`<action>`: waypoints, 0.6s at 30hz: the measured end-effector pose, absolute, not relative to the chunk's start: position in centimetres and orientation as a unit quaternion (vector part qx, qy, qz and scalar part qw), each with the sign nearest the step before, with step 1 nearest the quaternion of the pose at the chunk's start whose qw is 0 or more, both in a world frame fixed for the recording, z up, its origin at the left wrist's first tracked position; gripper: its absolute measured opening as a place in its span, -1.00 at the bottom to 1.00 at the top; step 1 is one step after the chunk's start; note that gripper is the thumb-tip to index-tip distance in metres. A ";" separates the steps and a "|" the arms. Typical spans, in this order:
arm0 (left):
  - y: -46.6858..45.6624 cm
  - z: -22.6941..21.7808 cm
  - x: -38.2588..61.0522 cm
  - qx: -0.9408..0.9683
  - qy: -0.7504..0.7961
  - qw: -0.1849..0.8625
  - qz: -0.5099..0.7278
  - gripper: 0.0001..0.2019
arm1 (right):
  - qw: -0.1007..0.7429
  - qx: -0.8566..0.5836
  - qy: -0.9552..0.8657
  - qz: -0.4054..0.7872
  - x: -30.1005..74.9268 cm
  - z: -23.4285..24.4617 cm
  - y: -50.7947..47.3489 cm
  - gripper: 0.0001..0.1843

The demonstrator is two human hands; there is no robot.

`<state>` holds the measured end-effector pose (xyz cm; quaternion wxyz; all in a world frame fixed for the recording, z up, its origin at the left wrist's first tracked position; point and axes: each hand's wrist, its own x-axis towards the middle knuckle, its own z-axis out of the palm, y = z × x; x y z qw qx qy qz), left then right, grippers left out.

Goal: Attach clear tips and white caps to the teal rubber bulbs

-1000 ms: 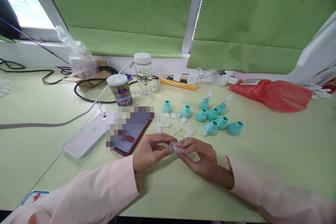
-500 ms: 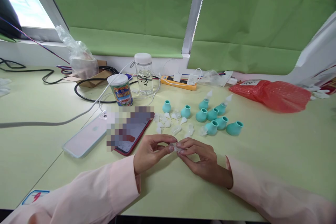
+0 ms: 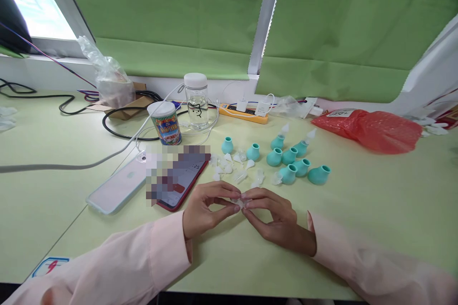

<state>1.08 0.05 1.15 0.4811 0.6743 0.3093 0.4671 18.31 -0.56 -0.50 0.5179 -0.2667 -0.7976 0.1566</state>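
Over the table (image 3: 229,262), the left hand (image 3: 205,209) and right hand (image 3: 274,214) both pinch a small clear plastic piece (image 3: 241,201) between thumb and fingertips; from it, a red-edged phone (image 3: 183,185) lies at ten o'clock, loose clear parts (image 3: 240,177) at twelve, teal bulbs (image 3: 275,157) spread from twelve to two, a red bag (image 3: 368,129) farther at two, a lidded bottle (image 3: 196,105) at eleven
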 end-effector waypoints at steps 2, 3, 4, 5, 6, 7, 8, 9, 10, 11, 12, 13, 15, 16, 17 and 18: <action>0.1 1.2 1.1 0.666 0.301 0.501 0.464 -0.87 | 0.518 -0.287 -0.788 0.165 18.2 -0.1 -0.6 -0.71; 0.1 1.2 1.1 0.663 0.299 0.503 0.466 -0.86 | 0.520 -0.292 -0.785 0.171 18.2 0.0 -0.6 -0.72; 0.2 1.1 1.0 0.662 0.300 0.501 0.470 -0.86 | 0.519 -0.295 -0.782 0.178 18.3 0.1 -0.5 -0.72; 0.2 1.1 1.0 0.664 0.303 0.495 0.472 -0.85 | 0.516 -0.295 -0.782 0.188 18.3 0.1 -0.5 -0.71; 0.2 1.0 1.0 0.666 0.309 0.485 0.475 -0.85 | 0.511 -0.296 -0.782 0.200 18.3 0.1 -0.4 -0.70; 0.3 0.9 1.0 0.671 0.315 0.472 0.477 -0.84 | 0.507 -0.296 -0.782 0.212 18.3 0.0 -0.3 -0.70; 0.3 0.8 1.0 0.677 0.321 0.457 0.478 -0.84 | 0.504 -0.295 -0.780 0.225 18.4 -0.1 -0.2 -0.69; 0.3 0.7 1.0 0.686 0.325 0.441 0.480 -0.83 | 0.504 -0.294 -0.776 0.239 18.4 -0.2 -0.2 -0.69; 0.3 0.7 1.0 0.694 0.326 0.424 0.482 -0.83 | 0.506 -0.294 -0.771 0.253 18.4 -0.3 -0.1 -0.70; 0.2 0.7 1.0 0.703 0.324 0.408 0.485 -0.83 | 0.509 -0.294 -0.764 0.266 18.4 -0.5 0.0 -0.70; 0.2 0.7 1.0 0.709 0.322 0.394 0.488 -0.82 | 0.513 -0.295 -0.757 0.277 18.4 -0.6 0.0 -0.71; 0.1 0.7 1.0 0.715 0.320 0.383 0.490 -0.82 | 0.516 -0.296 -0.751 0.287 18.3 -0.7 0.1 -0.72; 0.0 0.8 1.0 0.717 0.324 0.375 0.490 -0.79 | 0.526 -0.297 -0.737 0.305 18.3 -0.8 0.2 -0.73; 0.0 0.8 1.0 0.714 0.329 0.379 0.489 -0.78 | 0.531 -0.296 -0.729 0.314 18.2 -0.9 0.2 -0.74; 0.0 0.8 1.0 0.707 0.336 0.387 0.487 -0.78 | 0.535 -0.295 -0.722 0.324 18.2 -0.9 0.2 -0.75; 0.0 0.8 1.0 0.699 0.343 0.398 0.485 -0.78 | 0.539 -0.293 -0.715 0.335 18.2 -0.9 0.3 -0.75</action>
